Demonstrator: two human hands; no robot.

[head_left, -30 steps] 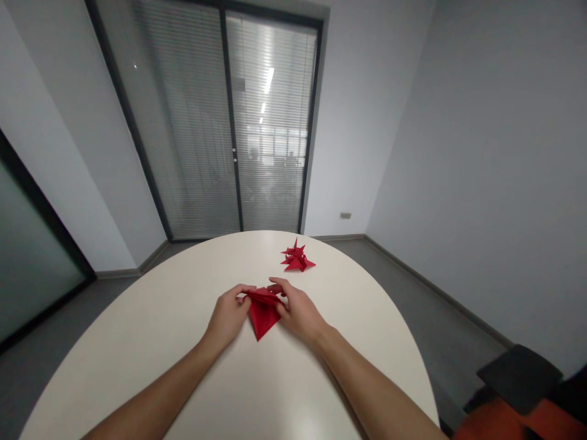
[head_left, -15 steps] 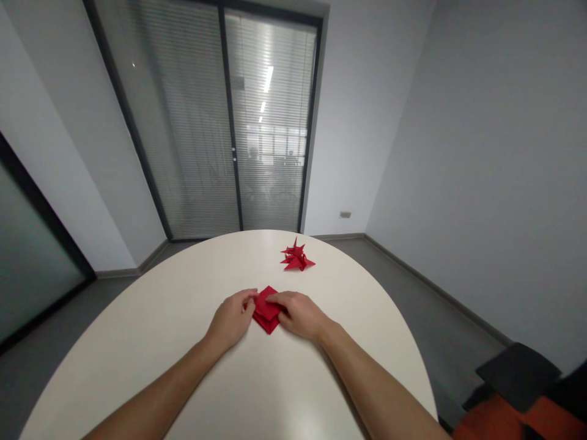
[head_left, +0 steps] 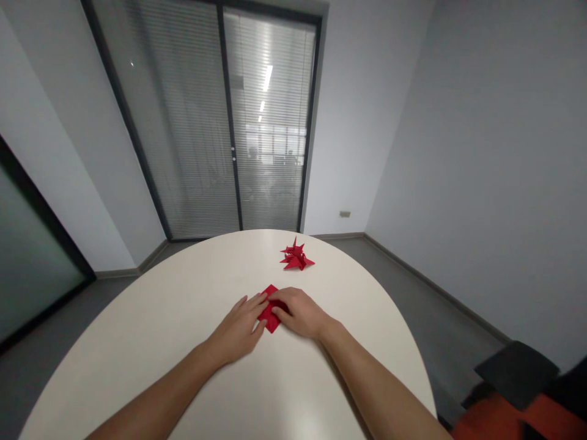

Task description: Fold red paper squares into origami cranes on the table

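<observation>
2 hands (head_left: 238, 330) (head_left: 300, 313) on red paper (head_left: 271, 324)

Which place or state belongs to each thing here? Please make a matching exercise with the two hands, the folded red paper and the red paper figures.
Things:
1. left hand
2. right hand
3. folded red paper
4. red paper figures

Places or states:
A. on the far part of the table, touched by no hand
B. lies flat on the table under both hands
C. arched, pressing on the paper's right part
D. stretched out flat on the paper's left part

Pairs: 1-D, 2-C, 3-B, 4-A
</observation>
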